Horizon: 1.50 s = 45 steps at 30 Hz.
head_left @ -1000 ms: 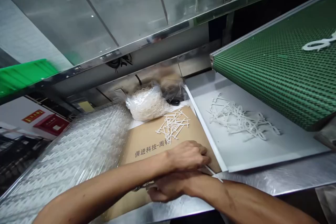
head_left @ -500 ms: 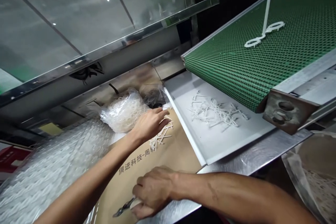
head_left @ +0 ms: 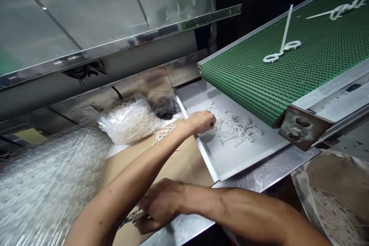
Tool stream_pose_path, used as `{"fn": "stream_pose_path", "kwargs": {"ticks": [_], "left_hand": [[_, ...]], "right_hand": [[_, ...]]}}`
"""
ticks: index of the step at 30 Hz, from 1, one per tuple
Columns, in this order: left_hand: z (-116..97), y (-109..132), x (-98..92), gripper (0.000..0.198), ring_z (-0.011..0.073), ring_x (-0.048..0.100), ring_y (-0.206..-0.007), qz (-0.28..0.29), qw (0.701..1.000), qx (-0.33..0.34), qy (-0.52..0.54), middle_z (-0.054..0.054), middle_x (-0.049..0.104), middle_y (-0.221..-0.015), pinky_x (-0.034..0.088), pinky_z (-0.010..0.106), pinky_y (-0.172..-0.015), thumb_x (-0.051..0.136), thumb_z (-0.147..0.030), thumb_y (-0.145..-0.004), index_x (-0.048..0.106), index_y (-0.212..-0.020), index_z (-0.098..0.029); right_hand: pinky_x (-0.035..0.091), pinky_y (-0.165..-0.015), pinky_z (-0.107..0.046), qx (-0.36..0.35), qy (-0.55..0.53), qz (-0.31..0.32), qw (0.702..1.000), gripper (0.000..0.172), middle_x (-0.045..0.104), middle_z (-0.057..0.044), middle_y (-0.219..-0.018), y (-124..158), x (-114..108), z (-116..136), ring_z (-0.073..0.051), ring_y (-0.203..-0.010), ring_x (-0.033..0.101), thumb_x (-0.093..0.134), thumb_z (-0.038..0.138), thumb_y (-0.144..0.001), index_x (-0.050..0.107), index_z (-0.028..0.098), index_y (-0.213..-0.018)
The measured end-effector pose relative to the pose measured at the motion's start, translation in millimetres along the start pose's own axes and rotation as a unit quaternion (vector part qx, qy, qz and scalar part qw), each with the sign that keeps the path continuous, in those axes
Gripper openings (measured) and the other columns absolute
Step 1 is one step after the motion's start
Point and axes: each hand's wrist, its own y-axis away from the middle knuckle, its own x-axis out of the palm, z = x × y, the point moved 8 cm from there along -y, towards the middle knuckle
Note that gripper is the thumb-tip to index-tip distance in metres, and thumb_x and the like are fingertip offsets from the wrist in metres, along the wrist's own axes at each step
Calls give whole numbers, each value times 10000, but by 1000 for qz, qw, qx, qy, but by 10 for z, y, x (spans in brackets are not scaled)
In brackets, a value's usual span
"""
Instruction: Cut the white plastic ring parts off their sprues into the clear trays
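Note:
My left hand [head_left: 205, 121] reaches over the near-left part of the white tray [head_left: 253, 157], at the left edge of a pile of small white plastic parts [head_left: 238, 127]. Its fingers are curled together, and what they hold is too hidden to name. Low in the view my right hand [head_left: 163, 203] is closed around a dark-tipped hand tool [head_left: 128, 217], over the brown cardboard [head_left: 184, 161]. My left forearm crosses above the cardboard and partly hides the tool. More thin white pieces [head_left: 164, 132] lie on the cardboard's far end.
A green conveyor belt [head_left: 259, 84] with white ring-and-stem parts slopes down over the tray. Clear bags of white parts [head_left: 129, 121] stand behind the cardboard and at far left [head_left: 52, 184]. A lined container of white pieces [head_left: 334, 207] is at lower right.
My left hand has moved right from the cardboard to the tray, and its fingers have closed. My right hand still grips the tool. Parts on the belt have shifted down toward its lower end.

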Motion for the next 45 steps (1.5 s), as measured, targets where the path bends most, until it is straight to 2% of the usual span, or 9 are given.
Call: {"fn": "stream_pose_path", "kwargs": {"ticks": [6, 15, 22, 25, 29, 32, 35, 40, 45], "left_hand": [[70, 247, -316, 270, 202, 640, -878, -51, 998, 3, 44, 100, 705, -987, 477, 287, -766, 469, -275, -949, 697, -1008, -142], [122, -12, 163, 192, 274, 659, -930, 104, 991, -79, -29, 130, 733, -971, 457, 434, -925, 725, -175, -689, 746, -880, -175], [199, -155, 327, 150, 248, 647, -720, 176, 981, -84, -20, 50, 693, -633, 462, 458, -890, 775, -75, -543, 710, -632, -177], [168, -156, 238, 126, 227, 648, -760, 137, 989, -50, 12, 41, 715, -707, 470, 374, -852, 731, -95, -616, 735, -696, -193], [150, -42, -96, 238, 166, 656, -802, 52, 996, -8, 76, 35, 733, -861, 461, 242, -735, 599, -149, -797, 735, -987, -198], [167, 148, -360, 316, 147, 659, -763, -12, 990, 6, 142, 20, 707, -815, 449, 229, -683, 513, -152, -869, 667, -1142, -186], [186, 388, -533, 292, 139, 635, -697, -78, 969, 18, 234, -14, 612, -700, 428, 228, -633, 543, -171, -870, 662, -1137, -179], [321, 948, -704, 304, 105, 499, -616, -202, 939, -8, 277, -32, 519, -692, 410, 236, -605, 583, -201, -884, 660, -1178, -197], [567, 1894, -703, 495, 127, 555, -702, -319, 880, -76, 345, -8, 570, -792, 489, 265, -676, 634, -259, -887, 526, -1368, -214]], "right_hand": [[573, -665, -333, -4, 41, -24, 999, 426, 766, -81, -974, 29, -31, 57, -257, -842, 738, 473, 550, -870, 671, 185, -962], [541, -606, -322, -46, 91, 0, 995, 490, 770, -100, -904, 26, 6, 91, -271, -821, 738, 378, 554, -945, 666, 164, -878], [567, -708, -345, -60, 71, 15, 996, 497, 765, -111, -878, -34, 18, 88, -275, -892, 725, 378, 577, -939, 648, 170, -846], [562, -654, -340, -60, 71, 24, 995, 512, 767, -113, -867, -29, 12, 102, -272, -861, 727, 360, 581, -947, 652, 174, -836], [543, -560, -329, -42, 92, -6, 995, 503, 771, -114, -918, 5, -61, 118, -272, -813, 735, 384, 581, -943, 665, 170, -872], [552, -572, -322, -38, 91, -23, 995, 469, 766, -105, -997, 26, -90, 136, -268, -851, 740, 439, 588, -924, 663, 177, -927], [562, -594, -320, -21, 88, -30, 995, 452, 754, -94, -1043, 38, -102, 127, -267, -868, 741, 478, 591, -907, 659, 183, -981], [565, -605, -333, -5, 125, -35, 992, 425, 753, -79, -982, 58, -134, 109, -266, -808, 740, 485, 558, -912, 678, 189, -990], [562, -698, -376, 33, 152, -68, 986, 407, 732, -121, -994, 85, -253, -26, -289, -861, 719, 466, 496, -948, 665, 154, -1046]]}}
